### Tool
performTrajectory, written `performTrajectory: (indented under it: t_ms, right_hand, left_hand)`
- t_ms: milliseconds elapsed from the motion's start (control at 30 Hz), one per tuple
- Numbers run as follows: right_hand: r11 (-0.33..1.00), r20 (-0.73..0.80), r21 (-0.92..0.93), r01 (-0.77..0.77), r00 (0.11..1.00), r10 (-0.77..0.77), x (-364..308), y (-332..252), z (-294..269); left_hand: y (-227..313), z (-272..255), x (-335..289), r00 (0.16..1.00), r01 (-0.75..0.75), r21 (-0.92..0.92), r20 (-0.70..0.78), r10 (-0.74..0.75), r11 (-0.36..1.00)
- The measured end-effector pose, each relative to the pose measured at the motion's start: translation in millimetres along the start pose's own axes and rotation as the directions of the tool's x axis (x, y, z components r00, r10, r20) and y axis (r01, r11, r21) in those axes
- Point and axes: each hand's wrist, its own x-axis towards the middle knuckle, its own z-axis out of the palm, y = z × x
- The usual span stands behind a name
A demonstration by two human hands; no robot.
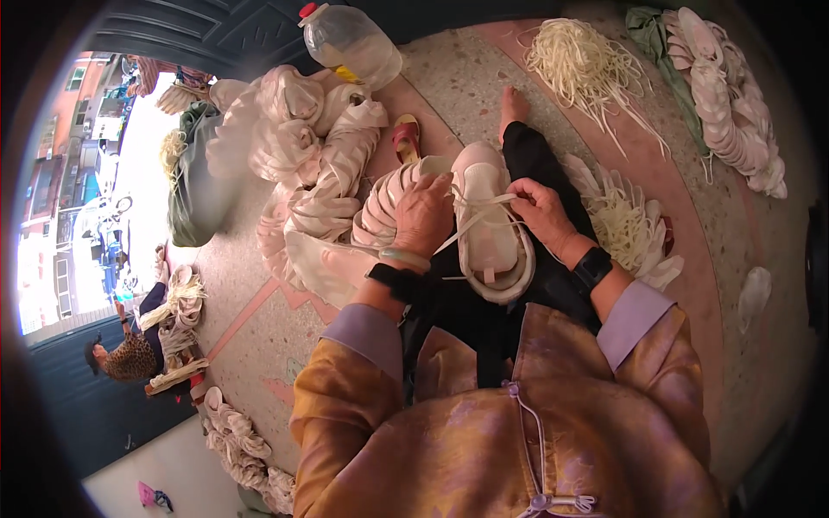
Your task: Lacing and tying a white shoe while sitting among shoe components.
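A pale cream shoe upper (489, 250) rests on my lap, its toe pointing away from me. Cream laces (477, 211) cross over its opening. My left hand (423, 216) is closed at the left edge of the upper, with a lace at its fingertips. On the other side, my right hand (544, 216) pinches a lace end between thumb and fingers. Close to my left hand lies a stack of nested shoe uppers (389, 203). A heap of loose laces (623, 226) sits beside my right leg, partly over more pale pieces.
Piled uppers (298, 142) cover the floor at far left, near a clear plastic jug (350, 47) with a red cap. A red sandal (406, 136) lies ahead. Farther right are a lace bundle (583, 65) and stacked uppers (725, 108). Another person (134, 356) sits at left.
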Motion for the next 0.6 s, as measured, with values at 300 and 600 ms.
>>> performTrajectory:
  t_ms: [300,600]
  right_hand:
    - [1.000,-0.024,-0.019,-0.006,1.000,0.005,-1.1,1.4,-3.5]
    - [0.981,-0.031,-0.186,0.060,0.997,-0.067,-32.1,-26.8,-15.7]
  left_hand:
    - [-22.2,7.6,3.1,0.953,0.188,-0.404,0.297,-0.065,0.895]
    - [-33.3,-3.0,2.4,0.735,0.677,-0.698,0.659,-0.162,0.235]
